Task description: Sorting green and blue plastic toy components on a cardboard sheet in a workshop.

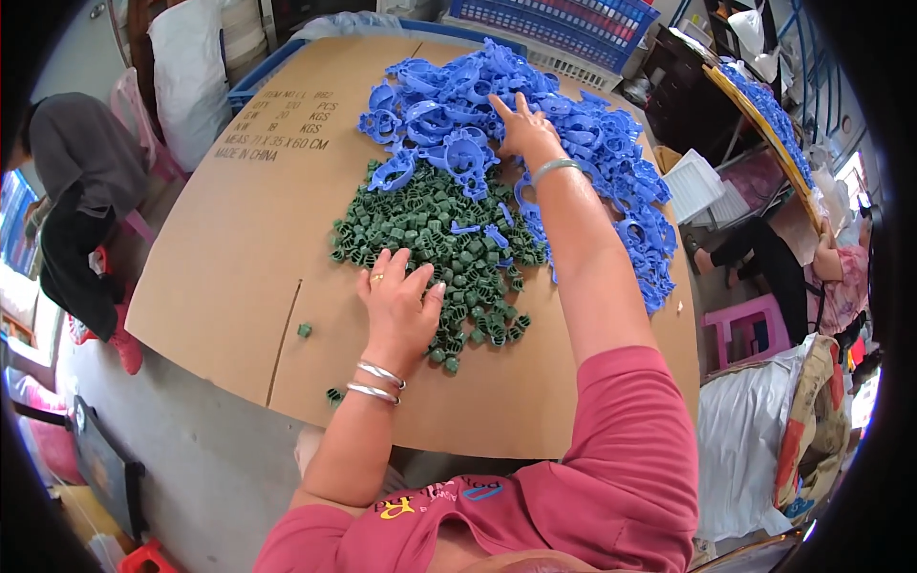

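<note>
Two heaps of small plastic parts lie against each other on a cardboard sheet [220,220]. Nearer to me is the heap of dark green, cage-like pieces [478,258]; behind it and to the right spreads a larger heap of blue rounded parts [449,115]. With fingers spread, my left hand [399,304] rests at the near left edge of the green pieces. My right hand [527,132] reaches across to the blue heap, fingers stretched over the parts. Neither hand visibly grips anything. A few slim blue bits [495,235] lie on top of the green heap.
One loose green piece [304,330] lies left of the heap. Blue crates [573,24] stand beyond the table. A person in dark clothes [91,153] sits at the left; another sits at the right by a pink stool [747,325]. White sacks [750,430] stand at the lower right.
</note>
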`<state>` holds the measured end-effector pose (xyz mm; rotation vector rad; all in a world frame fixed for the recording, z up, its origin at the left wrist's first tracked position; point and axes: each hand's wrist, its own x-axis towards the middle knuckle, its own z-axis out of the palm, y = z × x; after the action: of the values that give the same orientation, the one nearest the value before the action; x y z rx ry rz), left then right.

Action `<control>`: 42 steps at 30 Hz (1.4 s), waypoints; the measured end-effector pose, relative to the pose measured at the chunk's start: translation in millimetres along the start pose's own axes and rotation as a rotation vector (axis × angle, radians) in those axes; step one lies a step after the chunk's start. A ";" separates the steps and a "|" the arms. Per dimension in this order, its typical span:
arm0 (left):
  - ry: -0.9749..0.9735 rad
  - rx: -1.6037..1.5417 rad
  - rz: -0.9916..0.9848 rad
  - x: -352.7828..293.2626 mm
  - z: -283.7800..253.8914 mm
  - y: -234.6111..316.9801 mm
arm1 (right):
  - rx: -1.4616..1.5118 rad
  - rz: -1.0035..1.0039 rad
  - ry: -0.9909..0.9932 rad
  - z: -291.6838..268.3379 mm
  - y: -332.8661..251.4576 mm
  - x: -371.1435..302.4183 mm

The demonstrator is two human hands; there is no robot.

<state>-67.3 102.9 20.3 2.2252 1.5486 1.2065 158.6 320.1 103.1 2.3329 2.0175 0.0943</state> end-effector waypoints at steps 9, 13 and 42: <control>-0.002 -0.007 -0.023 0.7 -1.2 -0.4 | 0.053 -0.082 0.209 11.4 11.9 -4.1; 0.003 0.003 -0.037 2.0 -3.0 0.5 | 0.368 -0.160 0.348 4.5 41.8 -11.4; 0.017 0.327 0.122 14.5 -2.7 -41.3 | 1.753 0.120 1.374 -144.6 475.5 -511.1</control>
<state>-96.4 132.8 6.8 2.5501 1.7488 1.0684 542.1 -253.9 281.3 4.1681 3.2751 -0.3207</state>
